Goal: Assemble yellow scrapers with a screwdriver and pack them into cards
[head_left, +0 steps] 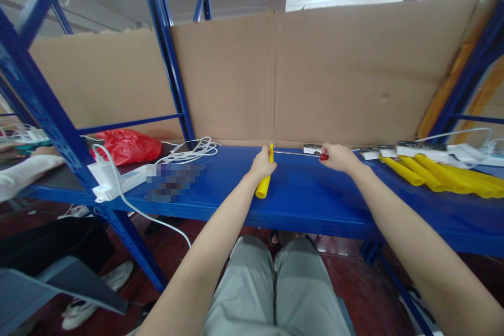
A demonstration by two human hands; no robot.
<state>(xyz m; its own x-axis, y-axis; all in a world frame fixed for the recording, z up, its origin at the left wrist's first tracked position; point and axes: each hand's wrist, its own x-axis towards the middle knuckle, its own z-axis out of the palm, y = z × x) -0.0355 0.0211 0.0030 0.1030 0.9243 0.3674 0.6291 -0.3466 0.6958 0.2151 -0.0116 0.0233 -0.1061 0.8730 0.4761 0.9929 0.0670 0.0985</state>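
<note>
My left hand (263,164) is wrapped around a yellow tube (262,189), which is tilted over the blue shelf. Its open round end faces me, and its narrow upper tip shows above my fingers. My right hand (337,157) grips the red handle of a long, thin screwdriver (297,154). The metal shaft lies nearly level and points left at the yellow tube near my left fingers. Whether its tip touches the tube cannot be made out. Most of the red handle is hidden inside my right hand.
Several more yellow tubes (437,173) lie at the right beside small white-and-black boxes (421,149). To the left are a white power strip (134,178), coiled white cable (197,149) and a red plastic bag (128,147). A cardboard panel (334,73) stands behind. Another person's arm shows far left.
</note>
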